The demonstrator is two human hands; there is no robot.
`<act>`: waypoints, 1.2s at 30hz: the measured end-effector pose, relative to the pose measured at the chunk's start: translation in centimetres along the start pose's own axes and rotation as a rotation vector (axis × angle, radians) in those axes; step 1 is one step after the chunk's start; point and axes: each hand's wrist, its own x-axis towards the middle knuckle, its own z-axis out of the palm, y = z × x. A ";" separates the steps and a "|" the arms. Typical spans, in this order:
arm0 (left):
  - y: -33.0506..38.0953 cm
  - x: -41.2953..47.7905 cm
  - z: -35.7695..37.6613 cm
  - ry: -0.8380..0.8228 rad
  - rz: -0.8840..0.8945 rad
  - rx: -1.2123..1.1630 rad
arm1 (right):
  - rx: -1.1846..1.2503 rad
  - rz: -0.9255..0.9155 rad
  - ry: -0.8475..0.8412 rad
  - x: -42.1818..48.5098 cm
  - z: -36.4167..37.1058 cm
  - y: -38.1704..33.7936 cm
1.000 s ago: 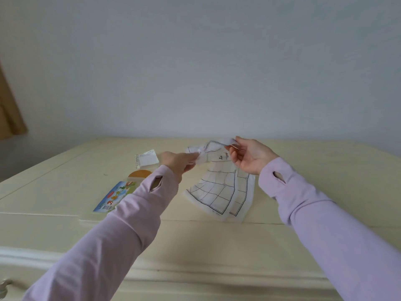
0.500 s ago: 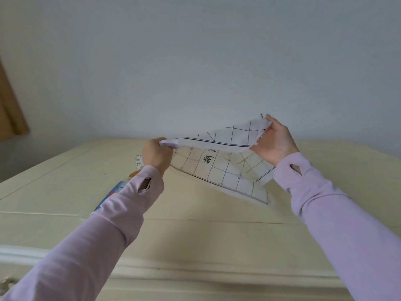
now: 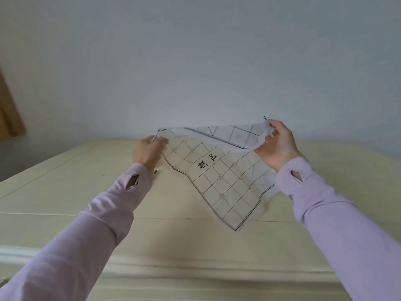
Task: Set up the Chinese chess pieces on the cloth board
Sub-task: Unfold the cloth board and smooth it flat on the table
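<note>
The cloth board [image 3: 219, 179] is thin white fabric with a black grid and two black characters. It hangs in the air above the cream tabletop [image 3: 65, 192], partly unfolded, its lower corner drooping toward the table. My left hand [image 3: 148, 153] pinches its left corner. My right hand [image 3: 276, 146] grips the upper right corner, where a flap is still folded over. No chess pieces are in view.
A pale wall rises behind the table. A brown curtain edge [image 3: 8, 111] shows at the far left. A seam runs across the tabletop near the front, and the front edge has a rounded moulding [image 3: 152, 270]. My left arm hides the items on the table's left side.
My hands lifted the folded cloth off the table and drew apart, opening it out. The lower part has dropped open and now hangs down further.
</note>
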 end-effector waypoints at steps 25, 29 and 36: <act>-0.5 -1.3 -2.9 -0.501 -0.095 -0.237 | -0.650 0.175 0.347 -1.8 -2.6 0.1; -0.3 -2.3 -3.5 -0.858 -0.275 0.236 | -1.267 0.087 0.231 -2.7 -3.0 -0.1; -2.4 -0.4 0.7 -0.524 -0.169 0.338 | -2.034 0.081 0.143 -3.8 -3.6 0.3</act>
